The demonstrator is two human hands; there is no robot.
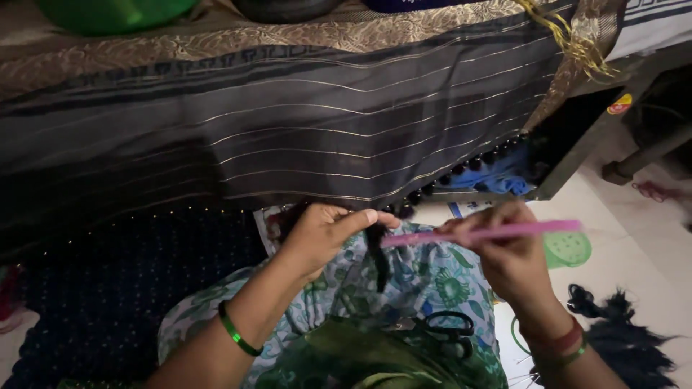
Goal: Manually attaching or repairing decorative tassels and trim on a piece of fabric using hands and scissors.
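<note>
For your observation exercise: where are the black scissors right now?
In the head view, the black scissors lie on the person's lap, low and right of centre, below the right hand holding the pink comb.

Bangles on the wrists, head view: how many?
3, maybe more hidden. One green bangle on the left forearm, below the left hand. A red bangle and a green one sit together on the right wrist, below the right hand.

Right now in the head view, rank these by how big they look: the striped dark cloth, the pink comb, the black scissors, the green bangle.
1. striped dark cloth, far the largest.
2. pink comb, held in the right hand.
3. black scissors and green bangle on the left wrist: they look alike in size, so unranked.
</note>
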